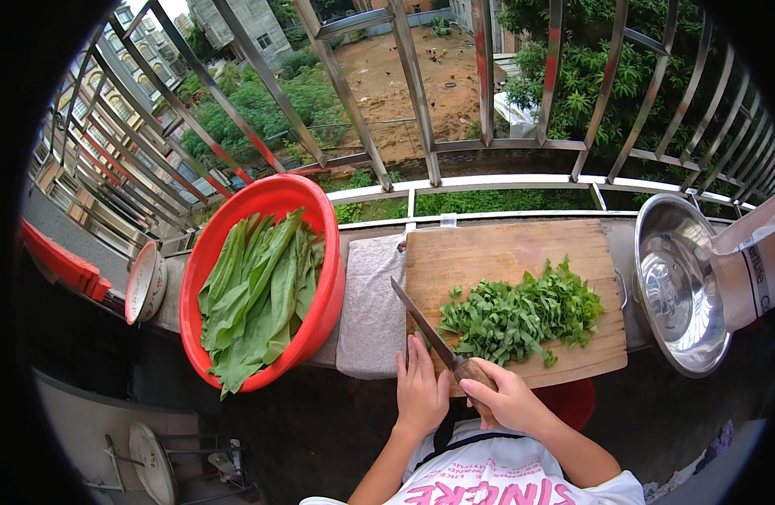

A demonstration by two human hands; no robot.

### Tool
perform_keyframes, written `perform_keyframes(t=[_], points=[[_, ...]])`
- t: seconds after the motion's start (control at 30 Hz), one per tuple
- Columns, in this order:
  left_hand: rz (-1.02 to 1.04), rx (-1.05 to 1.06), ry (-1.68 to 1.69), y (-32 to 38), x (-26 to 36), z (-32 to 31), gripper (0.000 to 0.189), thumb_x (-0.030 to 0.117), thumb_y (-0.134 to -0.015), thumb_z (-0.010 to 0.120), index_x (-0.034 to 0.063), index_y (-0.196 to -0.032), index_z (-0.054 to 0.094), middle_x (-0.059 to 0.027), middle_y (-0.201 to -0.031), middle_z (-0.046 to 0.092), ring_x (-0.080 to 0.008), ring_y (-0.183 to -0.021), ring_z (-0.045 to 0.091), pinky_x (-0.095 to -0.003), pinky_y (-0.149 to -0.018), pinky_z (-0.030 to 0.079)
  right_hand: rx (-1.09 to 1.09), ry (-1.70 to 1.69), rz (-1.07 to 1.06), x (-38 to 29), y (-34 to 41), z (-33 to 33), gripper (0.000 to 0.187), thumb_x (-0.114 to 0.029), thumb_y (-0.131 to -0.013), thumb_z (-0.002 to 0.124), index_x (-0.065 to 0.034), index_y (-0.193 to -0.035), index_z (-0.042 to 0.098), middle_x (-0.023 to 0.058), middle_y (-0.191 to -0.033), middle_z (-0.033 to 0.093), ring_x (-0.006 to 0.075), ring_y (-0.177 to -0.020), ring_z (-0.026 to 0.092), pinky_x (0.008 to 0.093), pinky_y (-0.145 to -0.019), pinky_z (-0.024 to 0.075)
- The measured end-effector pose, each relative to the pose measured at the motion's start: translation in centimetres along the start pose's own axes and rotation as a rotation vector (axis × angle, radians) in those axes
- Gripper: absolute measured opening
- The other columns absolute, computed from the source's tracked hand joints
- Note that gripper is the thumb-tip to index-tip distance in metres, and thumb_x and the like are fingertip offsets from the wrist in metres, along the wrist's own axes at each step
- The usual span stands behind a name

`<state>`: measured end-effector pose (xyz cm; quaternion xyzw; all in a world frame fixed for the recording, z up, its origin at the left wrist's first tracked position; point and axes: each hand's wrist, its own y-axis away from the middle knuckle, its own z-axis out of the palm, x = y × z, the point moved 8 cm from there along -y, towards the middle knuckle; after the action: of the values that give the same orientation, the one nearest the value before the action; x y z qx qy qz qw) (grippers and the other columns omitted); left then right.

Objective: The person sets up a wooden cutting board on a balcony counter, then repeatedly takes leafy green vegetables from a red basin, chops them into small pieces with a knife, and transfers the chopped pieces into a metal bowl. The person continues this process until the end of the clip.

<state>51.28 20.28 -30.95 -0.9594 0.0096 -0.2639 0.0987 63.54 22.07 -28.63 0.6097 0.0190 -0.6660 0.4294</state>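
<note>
My right hand (507, 398) grips the wooden handle of a kitchen knife (428, 325), its dark blade pointing up and left over a wooden cutting board (507, 249). Chopped leafy greens (514, 312) are heaped on the board's middle and right. At its near left corner lies my left hand (420, 385), fingers extended and thumb apart, close beside the blade. A bit of green shows by those fingertips; what is under the palm is hidden. Whole long green leaves (255, 297) fill a red plastic basin (190, 315) on the left.
A folded grey towel (372, 309) lies between basin and board. To the right stands a shiny steel bowl (671, 297), with a printed bag (753, 265) against it. A patterned enamel bowl (146, 284) sits far left. Metal railing bars (416, 95) rise behind the ledge.
</note>
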Motion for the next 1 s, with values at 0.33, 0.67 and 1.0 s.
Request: perform_keyframes(t=[0.33,0.67,1.0], points=[[-0.007,-0.005,0.110,-0.1,-0.1,-0.4,0.071,0.017,-0.091,0.048,-0.0157,-0.140,0.008,-0.0307,-0.144,0.028,-0.0411,-0.135,0.026,-0.0518,-0.111,0.015,-0.005,0.023,-0.082,-2.3,-4.3,0.4,0.033,-0.028,-0.094,0.054,-0.0003,-0.112,0.051,0.0018,-0.061,0.053,0.0110,-0.041,0.051,0.0245,-0.037,0.0436],[-0.022,0.004,0.136,-0.4,0.1,-0.8,0.065,0.015,-0.091,0.046,-0.0135,-0.140,0.015,-0.0284,-0.145,0.028,-0.0403,-0.136,0.026,-0.0523,-0.111,0.014,-0.012,-0.034,-0.178,-4.4,-5.1,-1.0,0.032,-0.025,-0.093,0.054,-0.0008,-0.114,0.053,0.0019,-0.066,0.055,0.0107,-0.043,0.050,0.0250,-0.039,0.0443],[0.007,0.036,0.322,0.5,-0.2,-2.6,0.066,0.016,-0.088,0.050,-0.0060,-0.143,0.021,-0.0211,-0.147,0.030,-0.0363,-0.137,0.027,-0.0503,-0.112,0.013,0.177,-0.278,-0.219,-3.1,5.2,-7.7,0.040,-0.021,-0.092,0.055,0.0009,-0.124,0.046,0.0084,-0.075,0.058,0.0157,-0.043,0.055,0.0263,-0.038,0.0464]])
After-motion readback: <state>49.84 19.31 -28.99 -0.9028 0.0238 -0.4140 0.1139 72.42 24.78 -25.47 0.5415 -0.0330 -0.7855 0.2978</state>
